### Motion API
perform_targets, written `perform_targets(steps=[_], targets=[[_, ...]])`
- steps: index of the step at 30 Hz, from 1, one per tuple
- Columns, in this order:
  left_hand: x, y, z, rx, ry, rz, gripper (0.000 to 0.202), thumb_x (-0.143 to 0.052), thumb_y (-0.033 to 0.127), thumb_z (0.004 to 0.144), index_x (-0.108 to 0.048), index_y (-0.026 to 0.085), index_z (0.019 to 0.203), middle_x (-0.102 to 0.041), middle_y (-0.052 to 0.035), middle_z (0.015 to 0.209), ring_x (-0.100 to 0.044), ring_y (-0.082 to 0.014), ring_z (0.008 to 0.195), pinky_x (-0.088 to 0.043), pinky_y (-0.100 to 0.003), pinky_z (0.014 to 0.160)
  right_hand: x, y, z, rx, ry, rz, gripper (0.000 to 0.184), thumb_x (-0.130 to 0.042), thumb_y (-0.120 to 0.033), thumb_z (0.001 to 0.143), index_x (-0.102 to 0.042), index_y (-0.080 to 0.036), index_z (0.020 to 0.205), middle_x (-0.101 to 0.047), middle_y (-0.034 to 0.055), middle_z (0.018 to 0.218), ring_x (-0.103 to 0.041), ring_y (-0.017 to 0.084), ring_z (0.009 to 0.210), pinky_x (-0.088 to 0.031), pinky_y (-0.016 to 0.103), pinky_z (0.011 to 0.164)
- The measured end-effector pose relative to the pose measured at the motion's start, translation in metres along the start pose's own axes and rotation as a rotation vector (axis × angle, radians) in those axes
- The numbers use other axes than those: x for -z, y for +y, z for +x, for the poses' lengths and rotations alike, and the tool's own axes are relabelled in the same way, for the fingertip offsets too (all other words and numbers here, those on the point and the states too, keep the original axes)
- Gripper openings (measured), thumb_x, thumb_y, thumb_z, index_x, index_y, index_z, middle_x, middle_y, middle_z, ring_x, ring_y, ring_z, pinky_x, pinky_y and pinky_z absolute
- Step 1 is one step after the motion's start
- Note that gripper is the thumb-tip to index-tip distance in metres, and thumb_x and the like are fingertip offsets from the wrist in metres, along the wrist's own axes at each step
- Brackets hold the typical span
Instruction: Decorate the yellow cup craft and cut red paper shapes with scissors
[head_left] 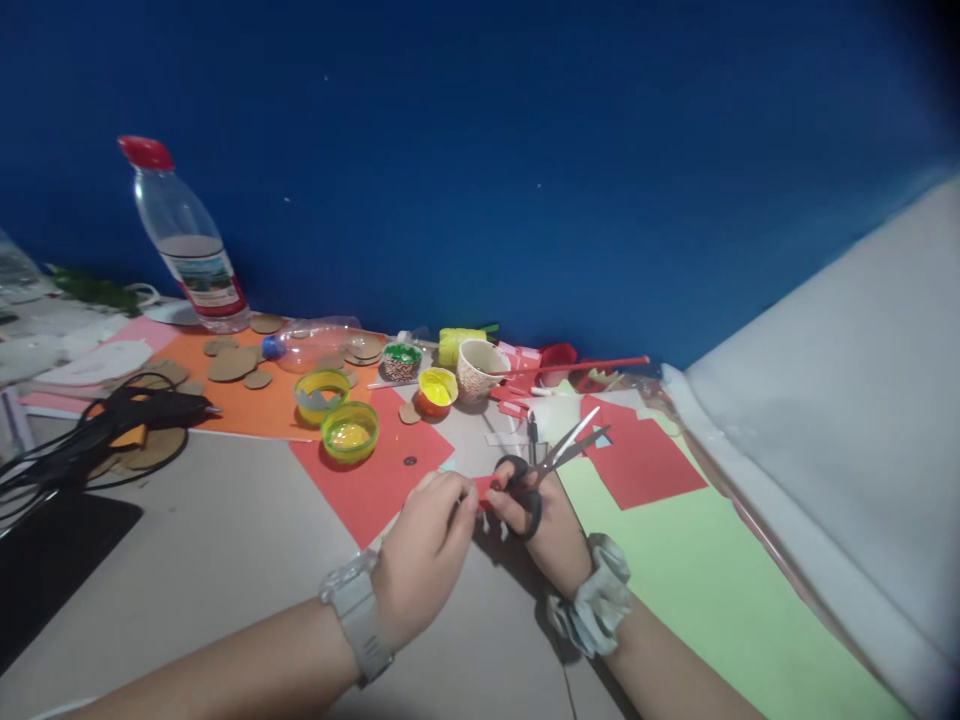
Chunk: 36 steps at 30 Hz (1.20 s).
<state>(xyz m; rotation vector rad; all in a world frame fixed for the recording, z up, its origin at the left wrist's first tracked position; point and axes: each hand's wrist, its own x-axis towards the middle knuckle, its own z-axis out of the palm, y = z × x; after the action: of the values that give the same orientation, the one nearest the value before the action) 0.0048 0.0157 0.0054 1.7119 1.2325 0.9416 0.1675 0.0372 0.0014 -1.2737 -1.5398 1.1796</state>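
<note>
My left hand, with a grey watch at the wrist, is closed in a pinch on a small piece of red paper. Close against it, my right hand has the black handles of a pair of scissors round its fingers. The scissors' blades are parted and point up and to the right, away from the paper. My right fingertips also seem to touch the red piece's right end. Beneath and behind the hands lies a red sheet.
Paint cups, a patterned paper cup and a lying clear bottle line the back by the blue wall. An upright water bottle, a black glue gun with cable and a dark flat device are left. Green paper lies right.
</note>
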Motion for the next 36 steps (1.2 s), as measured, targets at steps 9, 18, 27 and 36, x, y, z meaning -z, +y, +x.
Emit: perform_targets(steps=[9,18,27,36], targets=[[0.0,0.001,0.0,0.137,0.17,-0.197,0.02,-0.04,0.034,0.098,-0.047,0.022,0.085,-0.048,0.003,0.076,-0.049,-0.0154,0.071,-0.042,-0.028,0.069,0.002,-0.007,-0.01,0.035,-0.3,0.223,0.057,-0.05,-0.074,0.082,-0.051,-0.019,0.095,-0.056,0.0025,0.078,-0.051,0.013,0.059,-0.042,0.026,0.055],[0.0,0.007,-0.002,0.115,0.247,-0.371,0.018,-0.039,0.034,0.099,-0.046,0.023,0.086,-0.047,0.0061,0.065,-0.05,-0.0118,0.059,-0.043,-0.023,0.06,-0.014,-0.006,-0.014,-0.045,-0.508,0.235,0.061,-0.04,-0.078,0.083,-0.048,-0.018,0.093,-0.046,-0.0022,0.067,-0.045,0.01,0.05,-0.039,0.023,0.048],[0.0,0.007,-0.005,0.134,0.181,-0.42,0.019,-0.04,0.033,0.099,-0.045,0.022,0.084,-0.045,0.0067,0.063,-0.048,-0.01,0.056,-0.042,-0.021,0.056,-0.008,-0.002,-0.013,0.008,-0.566,0.147,0.053,-0.043,-0.071,0.088,-0.048,-0.018,0.086,-0.046,-0.001,0.07,-0.042,0.011,0.057,-0.04,0.022,0.052],[0.002,0.004,-0.008,0.132,0.127,-0.385,0.02,-0.044,0.031,0.098,-0.048,0.022,0.08,-0.051,0.0051,0.067,-0.053,-0.0107,0.062,-0.043,-0.022,0.061,-0.008,-0.002,-0.013,0.007,-0.563,0.155,0.052,-0.042,-0.071,0.088,-0.046,-0.019,0.085,-0.045,-0.0019,0.068,-0.042,0.011,0.056,-0.039,0.022,0.05]])
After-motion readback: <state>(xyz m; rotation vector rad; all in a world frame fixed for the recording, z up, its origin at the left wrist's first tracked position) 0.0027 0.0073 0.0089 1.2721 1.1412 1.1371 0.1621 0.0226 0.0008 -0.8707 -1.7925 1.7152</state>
